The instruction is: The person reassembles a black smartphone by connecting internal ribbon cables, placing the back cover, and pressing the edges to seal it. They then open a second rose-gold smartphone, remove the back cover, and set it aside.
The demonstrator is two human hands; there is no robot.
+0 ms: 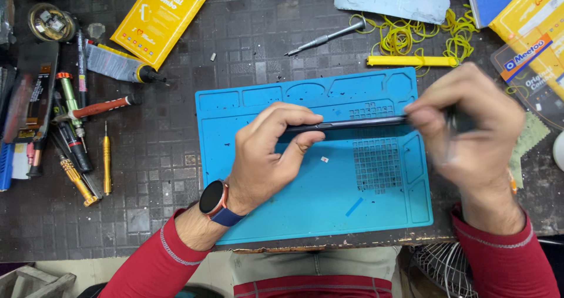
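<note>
A work mat (329,216) lies at the workbench's (153,174) front edge. Screwdrivers (82,151) lie toward its left edge. Rubber bands (411,36) lie behind the mat near the back edge.

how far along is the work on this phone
Done: tools are laid out, with a small part loose on the blue mat. In hand: the left hand and right hand hold the phone edge-on above it. Left: the phone looks closed; no opened parts show.

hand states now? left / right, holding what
Left hand: closed on the dark phone, held edge-on above the blue mat.
Right hand: closed on the phone's other end; blurred, anything else in it cannot be told.
</note>
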